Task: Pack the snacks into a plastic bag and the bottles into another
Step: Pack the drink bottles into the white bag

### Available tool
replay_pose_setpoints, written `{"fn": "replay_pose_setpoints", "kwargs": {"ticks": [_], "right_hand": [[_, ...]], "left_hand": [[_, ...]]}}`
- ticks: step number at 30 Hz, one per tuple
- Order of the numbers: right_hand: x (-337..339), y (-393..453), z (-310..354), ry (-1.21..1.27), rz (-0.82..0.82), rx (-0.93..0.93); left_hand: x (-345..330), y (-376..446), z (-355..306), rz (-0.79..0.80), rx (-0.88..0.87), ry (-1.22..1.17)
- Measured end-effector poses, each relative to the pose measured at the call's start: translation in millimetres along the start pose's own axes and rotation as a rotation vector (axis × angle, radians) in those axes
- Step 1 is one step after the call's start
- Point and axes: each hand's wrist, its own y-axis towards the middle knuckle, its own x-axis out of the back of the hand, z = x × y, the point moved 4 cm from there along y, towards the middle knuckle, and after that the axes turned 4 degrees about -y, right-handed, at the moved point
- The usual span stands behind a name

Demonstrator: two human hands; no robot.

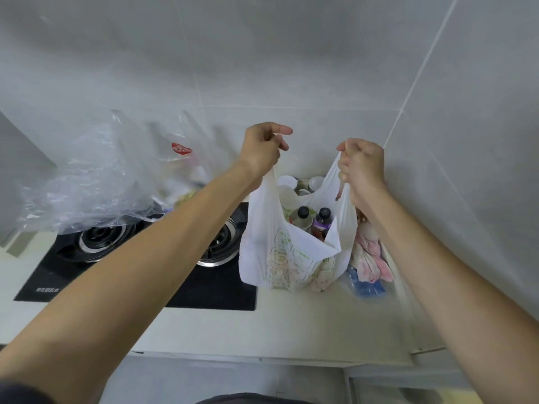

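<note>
- Left hand (264,147): raised at centre frame, fingers curled tight round the left handle of the white plastic bag (280,252); thumb points toward the right of the frame.
- Right hand (361,167): raised just right of centre, fist closed round the bag's right handle. The two hands are apart and hold the handles up, so the bag's mouth stands open between them.
- White plastic bag: lower centre of the frame, green print on its front face. Its bottom is at the level of the worktop (306,319); whether it rests there or hangs just clear cannot be told.
- Bottles: two stand upright inside the bag, side by side. The clear bottle (302,217) with a dark cap is on the left; the dark bottle (322,221) with a purple label and dark cap is on the right.
- Clear plastic bag (96,182): upper left of the frame, crumpled, over the rear of the gas hob (210,284). A second clear bag with a red mark (182,150) sits just beside it, toward the wall; its contents are too blurred to identify.
- Gas hob: black, two burners, left of the white bag and partly hidden by the left forearm.
- Pink and white cloth (369,255): right of the white bag, against the wall, with a blue-printed clear packet (364,284) below it.
- White containers (287,182): behind the white bag, by the tiled wall.
</note>
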Motion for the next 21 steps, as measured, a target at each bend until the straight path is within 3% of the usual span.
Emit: {"fn": "replay_pose_setpoints", "kwargs": {"ticks": [7, 15, 21], "right_hand": [[-6, 35, 0, -0.052, 0.056, 0.008], [-14, 51, -16, -0.105, 0.155, 0.031], [-12, 47, -15, -0.213, 0.132, 0.043]], "left_hand": [[11, 37, 2, -0.068, 0.081, 0.006], [6, 45, 21, -0.013, 0.052, 0.13], [-4, 46, 26, 0.028, 0.038, 0.193]]}}
